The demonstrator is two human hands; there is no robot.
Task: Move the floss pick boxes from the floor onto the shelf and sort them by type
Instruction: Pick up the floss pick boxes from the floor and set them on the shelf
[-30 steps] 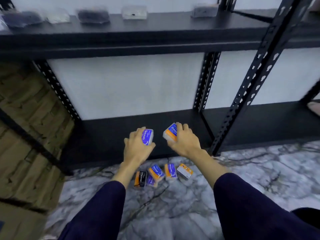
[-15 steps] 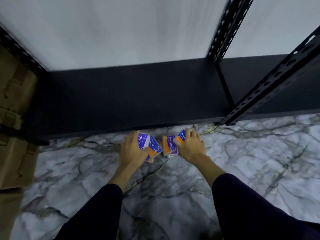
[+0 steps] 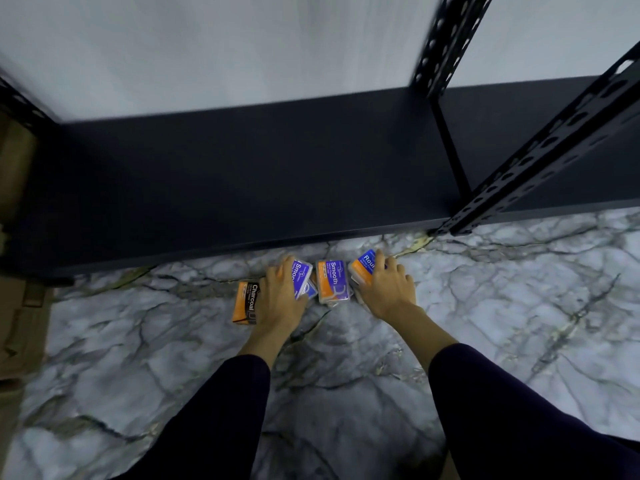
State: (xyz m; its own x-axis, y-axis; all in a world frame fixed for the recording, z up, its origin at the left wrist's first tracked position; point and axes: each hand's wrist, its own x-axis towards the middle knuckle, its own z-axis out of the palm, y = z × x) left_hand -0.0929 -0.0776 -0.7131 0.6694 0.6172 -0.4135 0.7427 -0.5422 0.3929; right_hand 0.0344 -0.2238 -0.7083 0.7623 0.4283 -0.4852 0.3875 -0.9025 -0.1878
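Gripping 1 box each, both hands hover over marble floor beside black shelf.

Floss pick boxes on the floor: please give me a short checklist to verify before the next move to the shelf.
1. Left hand grips a Smooth box: ok.
2. Right hand grips the Round box: ok.
3. Bottom shelf has free space: ok.
4. Labels readable for sorting, loose Smooth box and Charcoal box: ok.
5. More boxes hidden under the hands: cannot tell.
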